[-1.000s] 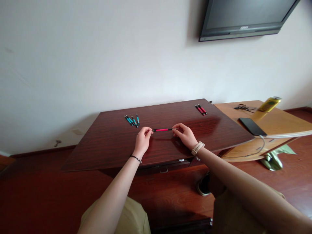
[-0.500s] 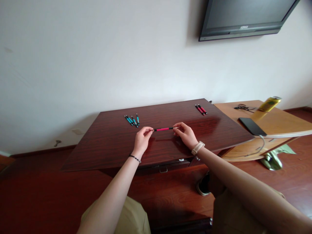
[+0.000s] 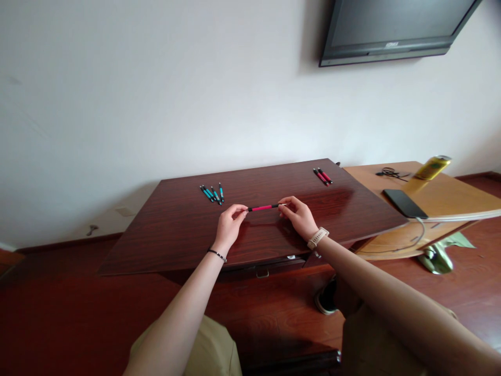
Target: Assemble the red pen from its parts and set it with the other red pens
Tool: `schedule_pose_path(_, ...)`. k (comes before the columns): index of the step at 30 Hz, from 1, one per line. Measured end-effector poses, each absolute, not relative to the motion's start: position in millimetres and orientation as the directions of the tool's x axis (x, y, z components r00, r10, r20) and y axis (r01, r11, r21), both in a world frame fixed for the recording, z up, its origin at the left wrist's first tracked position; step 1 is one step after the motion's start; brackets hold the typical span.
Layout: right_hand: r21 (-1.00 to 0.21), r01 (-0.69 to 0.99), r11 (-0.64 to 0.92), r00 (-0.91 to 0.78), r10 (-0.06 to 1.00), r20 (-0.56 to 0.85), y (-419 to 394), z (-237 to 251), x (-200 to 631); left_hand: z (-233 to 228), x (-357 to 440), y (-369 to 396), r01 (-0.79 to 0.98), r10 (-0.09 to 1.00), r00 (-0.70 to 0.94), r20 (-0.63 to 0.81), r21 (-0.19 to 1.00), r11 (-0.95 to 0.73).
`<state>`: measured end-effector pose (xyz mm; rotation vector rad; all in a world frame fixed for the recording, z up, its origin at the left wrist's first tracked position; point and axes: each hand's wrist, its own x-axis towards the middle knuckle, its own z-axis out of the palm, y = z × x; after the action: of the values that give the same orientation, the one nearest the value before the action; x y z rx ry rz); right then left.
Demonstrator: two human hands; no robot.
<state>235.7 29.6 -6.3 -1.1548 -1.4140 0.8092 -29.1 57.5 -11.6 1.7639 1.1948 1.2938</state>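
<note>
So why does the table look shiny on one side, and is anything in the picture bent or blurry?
Head view: soft daylight glares off the dark table at its right end, by the two red pens. The wide lens bows the wall and table edges. The pink pen, pinched between left hand and right hand, shows fairly sharp though small.

A pink-and-black pen was above a dark reddish wood-grain table, near teal pens and a white wall.

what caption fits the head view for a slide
Both hands, left hand and right hand, hold a pink pen by its ends above a dark wooden table.
</note>
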Motion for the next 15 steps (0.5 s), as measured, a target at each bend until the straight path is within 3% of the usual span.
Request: schedule_pose_path(15,-0.931,0.198,0.307,0.045,0.946,0.321,29.3,-6.9,235.4,-12.9,-28.4,58.6,0.238,0.927,0.080,0.366,0.896,-0.374)
